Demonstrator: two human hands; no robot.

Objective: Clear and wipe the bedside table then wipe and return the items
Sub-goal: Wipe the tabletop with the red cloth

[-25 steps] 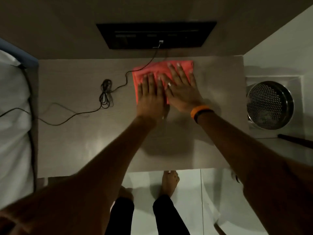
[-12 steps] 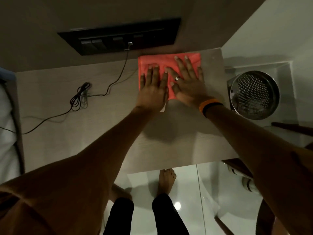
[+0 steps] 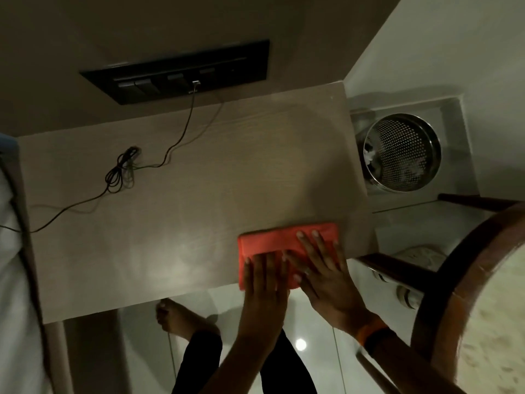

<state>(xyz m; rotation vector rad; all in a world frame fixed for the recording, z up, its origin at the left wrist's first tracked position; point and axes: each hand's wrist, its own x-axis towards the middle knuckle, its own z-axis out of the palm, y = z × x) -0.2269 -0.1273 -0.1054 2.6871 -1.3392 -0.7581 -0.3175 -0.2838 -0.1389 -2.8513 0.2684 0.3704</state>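
A folded red cloth [image 3: 272,240] lies flat at the near right corner of the pale wooden bedside table [image 3: 199,194]. My left hand [image 3: 262,285] presses flat on the cloth's near left part, fingers spread. Beside it, my right hand [image 3: 326,268], with an orange wristband, presses flat on the cloth's right part. Both palms reach past the table's front edge. Apart from the cloth, only a black cable [image 3: 122,174] lies on the tabletop.
The cable runs from a dark switch panel [image 3: 181,72] on the wall to a coiled bundle and off the left edge toward the white bed [image 3: 11,251]. A perforated metal bin [image 3: 403,152] stands right of the table. A round wooden chair [image 3: 468,294] is at near right.
Both hands have dragged the red cloth from the table's far edge by the wall back to its near right corner. The view has tilted.
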